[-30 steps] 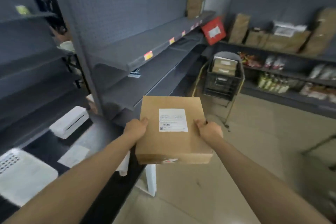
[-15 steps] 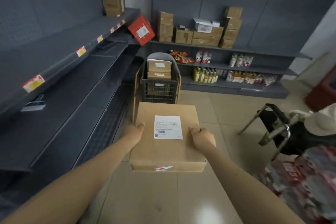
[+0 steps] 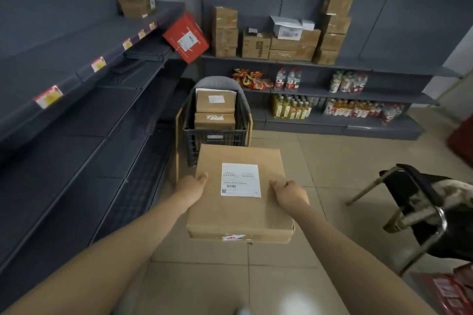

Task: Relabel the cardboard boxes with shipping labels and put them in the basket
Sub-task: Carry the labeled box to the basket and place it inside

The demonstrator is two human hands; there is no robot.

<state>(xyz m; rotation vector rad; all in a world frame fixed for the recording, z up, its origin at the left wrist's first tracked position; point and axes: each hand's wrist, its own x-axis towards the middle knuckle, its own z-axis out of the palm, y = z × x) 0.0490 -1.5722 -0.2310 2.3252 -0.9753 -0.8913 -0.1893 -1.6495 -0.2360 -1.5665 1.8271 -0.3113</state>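
I carry a flat cardboard box (image 3: 239, 215) in front of me at chest height, a white shipping label (image 3: 240, 180) stuck on its top. My left hand (image 3: 190, 185) grips the box's left edge with the thumb on top. My right hand (image 3: 290, 193) grips the right edge the same way. Straight ahead a dark plastic basket (image 3: 215, 139) stands on a chair and holds two labelled cardboard boxes (image 3: 215, 102), one stacked on the other.
Dark metal shelves (image 3: 84, 120) run along the left. The back shelves (image 3: 320, 94) carry cardboard boxes, bottles and snacks. A red box (image 3: 185, 37) leans in the corner. A black folding chair (image 3: 422, 215) stands at the right on the tiled floor.
I have turned right, away from the work table, and moved toward the basket. The basket now looks larger and closer. Both hands keep the same hold on the box.
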